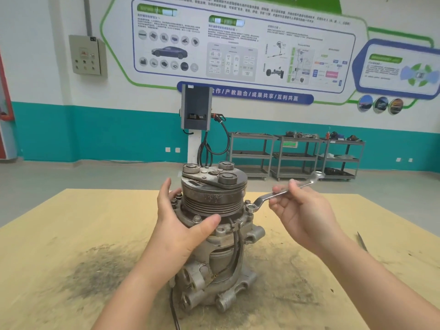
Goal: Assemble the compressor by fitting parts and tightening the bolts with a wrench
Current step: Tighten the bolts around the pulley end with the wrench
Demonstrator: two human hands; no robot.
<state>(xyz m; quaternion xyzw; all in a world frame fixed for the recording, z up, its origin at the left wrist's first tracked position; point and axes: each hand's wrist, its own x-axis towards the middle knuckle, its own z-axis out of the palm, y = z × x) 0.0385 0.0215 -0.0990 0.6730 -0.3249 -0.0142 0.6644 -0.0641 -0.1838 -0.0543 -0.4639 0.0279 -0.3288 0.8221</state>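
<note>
forearms reach over the surface (71, 234) to the compressor (214, 246) standing upright at its middle. my left hand (177, 225) wraps the flange under the pulley (212, 198), fingers curled, steadying the body. my right hand (307, 215) pinches the wrench (281, 192), ring end seated on a flange bolt (250, 207) for tightening.

blue wall banner (245, 95), "合作/产教融合/成果共享/互利共赢"

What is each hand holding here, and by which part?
The right hand pinches the wrench at mid-shaft, its ring end on a flange bolt. The left hand grips the compressor just below the pulley.
</note>
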